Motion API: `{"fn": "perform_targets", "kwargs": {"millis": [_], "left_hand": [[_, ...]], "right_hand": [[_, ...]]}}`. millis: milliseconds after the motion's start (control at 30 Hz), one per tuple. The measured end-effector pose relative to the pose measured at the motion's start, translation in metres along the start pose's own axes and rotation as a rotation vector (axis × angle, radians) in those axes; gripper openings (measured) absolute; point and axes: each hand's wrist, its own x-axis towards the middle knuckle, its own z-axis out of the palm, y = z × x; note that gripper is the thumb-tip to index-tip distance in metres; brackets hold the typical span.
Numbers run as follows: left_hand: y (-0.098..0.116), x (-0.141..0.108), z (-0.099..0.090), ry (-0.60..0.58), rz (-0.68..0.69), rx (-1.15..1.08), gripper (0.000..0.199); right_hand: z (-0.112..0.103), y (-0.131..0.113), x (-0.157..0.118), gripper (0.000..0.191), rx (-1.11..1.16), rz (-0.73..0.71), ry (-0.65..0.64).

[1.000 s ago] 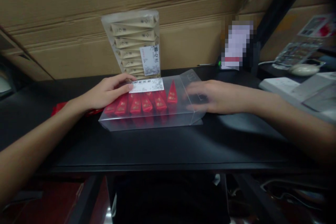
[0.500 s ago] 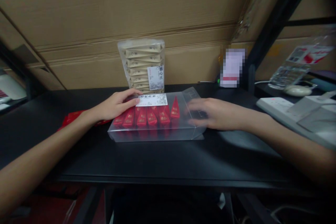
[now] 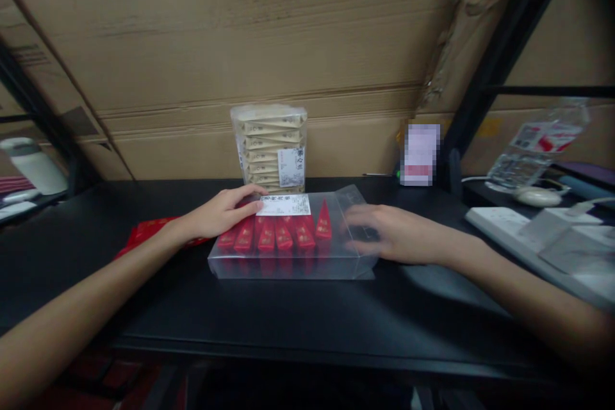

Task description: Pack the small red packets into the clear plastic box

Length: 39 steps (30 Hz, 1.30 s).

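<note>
brown corrugated cardboard wall behind you. matte black desk. clear rectangular plastic box, lying centrally near the desk's back edge. red wedge-shaped packets in a row inside. white printed label on top. your left hand: fingers pressed together, resting on the box's left end. your right hand: fingers loosely spread, blurred, over the right end; contact cannot be told. keep the box square to the desk's edge.

Clear rectangular plastic box, red pyramid sachets inside, lying flat between left hand and right hand!
</note>
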Motion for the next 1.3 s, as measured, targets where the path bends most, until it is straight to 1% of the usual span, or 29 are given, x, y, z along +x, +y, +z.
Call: {"fn": "perform_targets", "kwargs": {"millis": [233, 500, 633, 900, 1033, 1200, 1300], "left_hand": [[-0.001, -0.001, 0.001, 0.033, 0.011, -0.026, 0.043], [0.002, -0.003, 0.000, 0.040, 0.027, -0.031, 0.041], [0.000, -0.002, 0.000, 0.044, 0.041, -0.028, 0.040], [-0.006, -0.001, 0.004, 0.064, 0.044, -0.032, 0.038], [-0.006, -0.002, 0.004, 0.075, 0.044, -0.041, 0.037], [-0.004, -0.002, 0.005, 0.103, 0.055, -0.073, 0.035], [-0.006, -0.002, 0.005, 0.116, 0.040, -0.063, 0.036]], "right_hand": [[-0.001, -0.004, 0.002, 0.030, 0.004, 0.011, 0.007], [-0.003, -0.007, 0.004, 0.026, 0.018, 0.005, 0.025], [-0.002, -0.006, 0.004, 0.026, 0.023, 0.003, 0.023], [0.003, -0.008, 0.007, 0.021, 0.024, -0.043, 0.070], [0.003, -0.013, 0.008, 0.024, 0.042, -0.062, 0.105], [0.004, -0.018, 0.010, 0.034, 0.156, -0.075, 0.131], [0.005, -0.018, 0.010, 0.040, 0.148, -0.076, 0.179]]}}
